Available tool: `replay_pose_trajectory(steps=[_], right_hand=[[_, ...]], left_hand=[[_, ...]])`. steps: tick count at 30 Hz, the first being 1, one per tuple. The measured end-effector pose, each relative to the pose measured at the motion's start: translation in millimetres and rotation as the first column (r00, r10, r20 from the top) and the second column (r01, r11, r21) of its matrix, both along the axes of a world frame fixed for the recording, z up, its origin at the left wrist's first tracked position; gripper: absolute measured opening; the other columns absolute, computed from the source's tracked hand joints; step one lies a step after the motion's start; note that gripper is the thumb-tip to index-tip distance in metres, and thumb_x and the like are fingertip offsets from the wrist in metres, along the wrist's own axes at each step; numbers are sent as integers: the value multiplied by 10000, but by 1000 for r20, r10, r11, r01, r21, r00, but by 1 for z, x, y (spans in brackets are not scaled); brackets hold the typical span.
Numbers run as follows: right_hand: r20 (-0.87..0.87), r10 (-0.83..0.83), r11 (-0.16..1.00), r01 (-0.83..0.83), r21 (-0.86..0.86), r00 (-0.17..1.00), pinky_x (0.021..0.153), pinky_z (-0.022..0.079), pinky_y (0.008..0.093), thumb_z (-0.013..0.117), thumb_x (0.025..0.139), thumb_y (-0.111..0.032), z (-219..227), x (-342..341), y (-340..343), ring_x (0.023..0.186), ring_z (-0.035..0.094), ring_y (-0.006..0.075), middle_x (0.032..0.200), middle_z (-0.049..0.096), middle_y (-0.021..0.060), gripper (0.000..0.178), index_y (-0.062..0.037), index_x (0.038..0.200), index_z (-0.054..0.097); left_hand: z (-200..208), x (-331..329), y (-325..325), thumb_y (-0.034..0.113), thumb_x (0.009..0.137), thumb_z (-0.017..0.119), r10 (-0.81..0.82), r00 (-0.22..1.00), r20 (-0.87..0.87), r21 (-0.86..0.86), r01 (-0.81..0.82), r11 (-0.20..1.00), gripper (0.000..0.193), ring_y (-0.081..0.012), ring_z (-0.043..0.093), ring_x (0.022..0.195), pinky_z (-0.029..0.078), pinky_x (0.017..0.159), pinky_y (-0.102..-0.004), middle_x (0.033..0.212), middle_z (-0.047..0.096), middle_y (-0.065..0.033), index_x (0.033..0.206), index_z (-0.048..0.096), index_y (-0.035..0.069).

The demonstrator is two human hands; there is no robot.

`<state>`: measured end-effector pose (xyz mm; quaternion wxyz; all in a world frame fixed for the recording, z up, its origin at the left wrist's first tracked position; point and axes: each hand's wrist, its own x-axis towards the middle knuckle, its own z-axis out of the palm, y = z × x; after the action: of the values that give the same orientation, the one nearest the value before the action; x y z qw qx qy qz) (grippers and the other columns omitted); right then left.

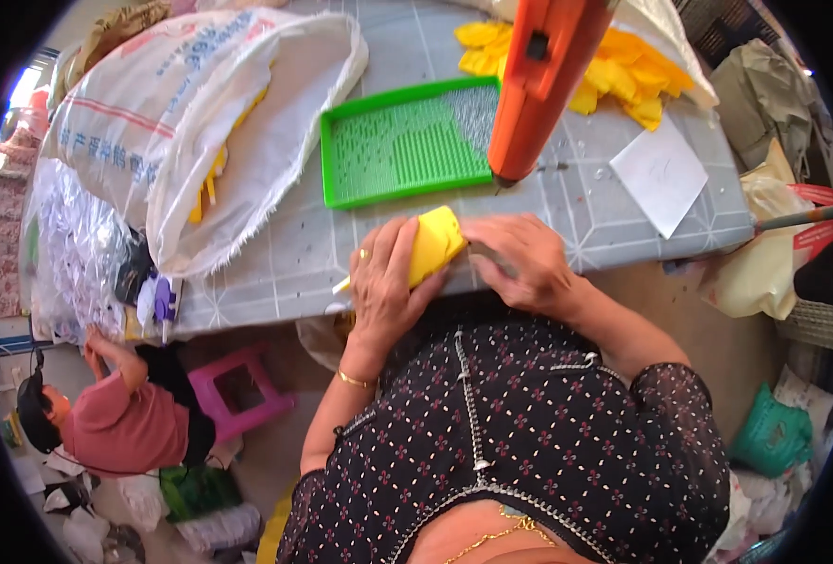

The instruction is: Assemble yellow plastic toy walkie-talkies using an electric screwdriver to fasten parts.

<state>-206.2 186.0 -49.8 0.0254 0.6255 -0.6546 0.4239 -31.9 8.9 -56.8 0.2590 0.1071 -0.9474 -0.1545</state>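
Close to the table's near edge, my left hand [381, 282] grips a soft yellow piece [435, 246] with small dark dots near its upper right end. A thin white strip sticks out by the left fingers. My right hand [527, 261] is at the piece's right end, thumb and fingers drawn together; anything between them is too small to make out. Just beyond the hands lies a shallow green tray [407, 194] with rows of small pin-like bits and a loose silvery heap at its right. An orange tool [538, 94] points its dark tip down at the tray's right corner.
A white woven sack [120, 122] with yellow pieces inside lies open at left. More yellow pieces [623, 80] and a white paper sheet [659, 174] are at right. Below left, another person [125, 423] sits near a pink stool [238, 390]. A teal basket [773, 432] stands lower right.
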Motion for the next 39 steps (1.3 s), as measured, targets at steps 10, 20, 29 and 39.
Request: replay_pose_trajectory(steps=[10,20,29,39], right_hand=[[601,34,905,230,-358,798,996,493,365,697,967,-235,125,-99,-46,1071,649,200,1227,651,100,610,4,1458,426],[719,51,969,140,-203,693,807,563,327,715,932,-154,109,-112,-76,837,706,168,940,695,75,311,-6,1176,593],[765,289,947,-52,-318,575,767,508,367,648,952,-111,88,-63,-138,691,575,128,798,554,14,97,-62,978,568],[826,262,949,23,-315,499,645,532,263,754,876,-146,77,-36,-194,600,589,108,716,560,8,207,-88,952,570]], left_hand=[[5,7,10,376,816,812,11,1000,-6,-32,-11,999,719,-349,571,1225,431,983,-454,1350,599,-138,1386,559,18],[4,1,0,361,816,818,34,999,-13,-1,-34,999,691,-347,591,1181,447,967,-455,1339,599,-137,1369,574,26],[1,5,-1,333,743,866,36,998,-45,-9,-37,999,741,-342,627,1137,444,956,-444,1302,624,-151,1359,595,23],[0,5,-3,345,718,875,65,995,-75,14,-65,998,741,-327,639,1117,461,924,-442,1284,636,-147,1336,619,28]])
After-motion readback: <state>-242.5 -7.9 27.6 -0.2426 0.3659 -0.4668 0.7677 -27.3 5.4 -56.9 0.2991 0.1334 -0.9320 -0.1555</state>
